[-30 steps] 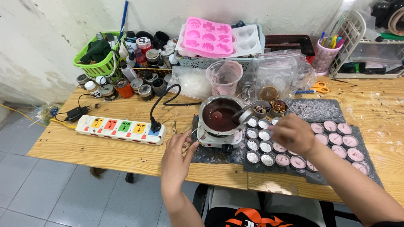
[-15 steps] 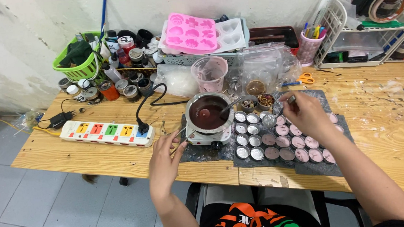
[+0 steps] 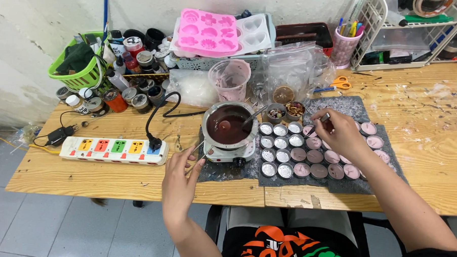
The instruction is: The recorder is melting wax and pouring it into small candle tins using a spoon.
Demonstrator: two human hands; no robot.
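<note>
Spanning a dark mat (image 3: 339, 107) on the wooden table (image 3: 114, 178), the rows of small round tins (image 3: 310, 153) stand about half done by my reckoning: those toward the right hold pale pink fill, while the ones nearest the small pot of dark melted liquid (image 3: 227, 126) show bare silver bottoms. The right hand (image 3: 340, 132) pinches a thin metal tool (image 3: 317, 124) over the tins; the left hand (image 3: 182, 173) grips slim tweezers (image 3: 198, 157) beside the pot's hotplate. Whether either tool carries anything is too small to tell.
</note>
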